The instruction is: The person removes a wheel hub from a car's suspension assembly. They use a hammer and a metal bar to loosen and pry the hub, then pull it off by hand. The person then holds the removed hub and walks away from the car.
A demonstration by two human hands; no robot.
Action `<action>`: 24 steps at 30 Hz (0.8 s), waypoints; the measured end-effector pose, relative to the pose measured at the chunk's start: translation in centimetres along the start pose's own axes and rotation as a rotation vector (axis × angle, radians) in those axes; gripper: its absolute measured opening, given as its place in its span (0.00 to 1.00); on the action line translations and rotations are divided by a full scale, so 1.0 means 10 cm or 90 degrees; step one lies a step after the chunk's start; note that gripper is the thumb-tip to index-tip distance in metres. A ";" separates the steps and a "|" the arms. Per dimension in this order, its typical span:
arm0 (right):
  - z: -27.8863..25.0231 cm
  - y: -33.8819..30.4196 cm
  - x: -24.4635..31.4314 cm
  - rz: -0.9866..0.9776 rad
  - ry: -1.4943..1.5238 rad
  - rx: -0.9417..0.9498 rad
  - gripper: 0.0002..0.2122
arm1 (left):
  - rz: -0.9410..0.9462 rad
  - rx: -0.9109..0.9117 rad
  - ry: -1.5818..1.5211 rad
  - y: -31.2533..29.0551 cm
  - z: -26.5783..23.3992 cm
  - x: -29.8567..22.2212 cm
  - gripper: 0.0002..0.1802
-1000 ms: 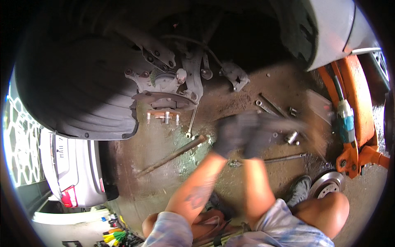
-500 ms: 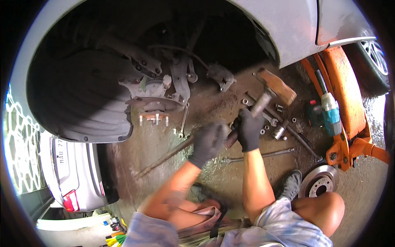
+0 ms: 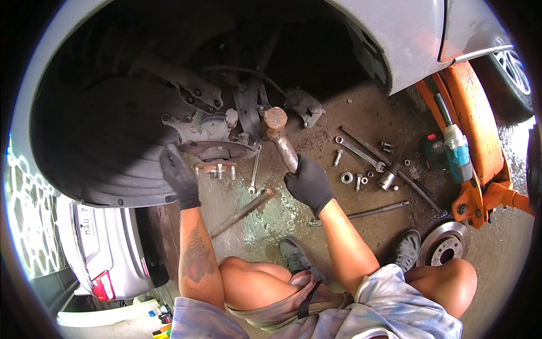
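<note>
My right hand [image 3: 310, 183], in a black glove, grips a hammer [image 3: 287, 153] by its handle. Its rusty brown head is raised close to the suspension knuckle [image 3: 209, 129] inside the wheel arch. Left of the wheel hub [image 3: 215, 166], with its protruding studs, is my gloved left hand [image 3: 180, 178]. The fingers of that hand stretch up beside the hub's left side, in front of the black wheel-arch liner [image 3: 118, 164]; contact with the metal is unclear. A brake caliper [image 3: 305, 106] hangs to the right of the knuckle. One combination wrench [image 3: 256, 172] sits just right of the hub.
A metal pipe [image 3: 243, 212] lies near my left knee. Wrenches, sockets, nuts and bolts [image 3: 358, 179] spread over the floor at right, near a long bar [image 3: 415, 192]. Farther right are an orange jack [image 3: 480, 135], a teal impact wrench [image 3: 456, 152] and a brake disc [image 3: 446, 243].
My hands have separated. The left went up and left to the hub's side; the right swung the hammer left, its head now near the knuckle.
</note>
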State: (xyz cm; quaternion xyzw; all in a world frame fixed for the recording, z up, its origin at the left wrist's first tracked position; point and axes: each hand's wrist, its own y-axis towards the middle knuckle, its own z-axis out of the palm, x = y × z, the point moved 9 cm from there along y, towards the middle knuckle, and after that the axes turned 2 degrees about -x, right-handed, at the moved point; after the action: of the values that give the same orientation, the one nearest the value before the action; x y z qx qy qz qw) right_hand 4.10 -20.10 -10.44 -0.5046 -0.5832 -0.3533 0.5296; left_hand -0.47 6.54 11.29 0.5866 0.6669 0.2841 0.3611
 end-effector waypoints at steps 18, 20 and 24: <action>-0.07 0.17 0.15 0.002 -0.063 0.065 0.13 | -0.137 -0.104 0.004 0.32 0.30 -0.02 0.41; -0.28 0.15 0.31 -0.005 -0.021 0.021 0.13 | -0.179 -0.106 -0.031 0.33 0.34 0.02 0.41; -0.39 0.20 0.41 0.000 0.019 -0.028 0.12 | -0.244 -0.095 -0.045 0.34 0.41 0.13 0.40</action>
State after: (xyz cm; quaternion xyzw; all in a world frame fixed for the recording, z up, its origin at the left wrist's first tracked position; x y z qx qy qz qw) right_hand 7.29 -22.44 -5.92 -0.5106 -0.5676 -0.3735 0.5269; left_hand 4.77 8.18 11.47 0.4302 0.7304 0.2378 0.4743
